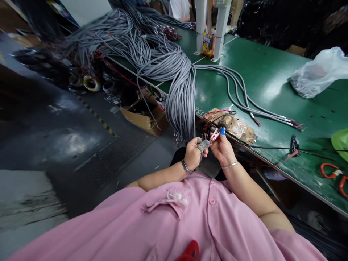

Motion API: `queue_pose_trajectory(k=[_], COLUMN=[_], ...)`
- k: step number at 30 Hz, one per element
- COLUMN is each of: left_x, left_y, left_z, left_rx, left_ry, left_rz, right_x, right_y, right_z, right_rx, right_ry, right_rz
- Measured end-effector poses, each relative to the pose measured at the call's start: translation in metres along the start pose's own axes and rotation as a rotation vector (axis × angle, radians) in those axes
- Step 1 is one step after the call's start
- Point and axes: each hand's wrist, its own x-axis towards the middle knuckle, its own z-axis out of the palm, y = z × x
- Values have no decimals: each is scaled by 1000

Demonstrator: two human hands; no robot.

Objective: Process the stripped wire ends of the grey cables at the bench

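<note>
My left hand, with a grey finger cover on it, is closed around the end of a grey cable. Thin coloured wires fan out from that end above my fingers. Close beside it, my right hand is closed on a small pink clip-like tool, held at the wires. A blue cover sits on its thumb. Whether the tool's tips touch a wire is too small to tell. A thick bundle of grey cables hangs over the table edge just beyond my left hand.
On the green table lie a taped board, several separated grey cables, a plastic bag and orange-handled scissors. White posts rise at the back. A cardboard box stands below the table edge.
</note>
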Motion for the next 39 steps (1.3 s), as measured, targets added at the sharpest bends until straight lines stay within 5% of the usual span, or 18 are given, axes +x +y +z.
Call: queue_pose_trajectory(k=[15,24,28,33,39], left_x=[-1,-4,-9,-15,-14], left_y=[-3,-9,-8,-8,-5], left_z=[-1,-6,-11,-15,-23], left_rx=[-6,-4,68,172,301], left_ry=[-28,-35,-44,-75,-211], left_rz=[50,60,64,66,19], right_x=[-3,-20,-40,-52,-50], right_y=[1,-4,0,6,-5], right_z=[-1,-22,-30,-26,-26], right_rx=[39,-103,-380,-588,-713], right_ry=[-16,-246,-283,-178,-212], right_rz=[46,144,39,-150,-188])
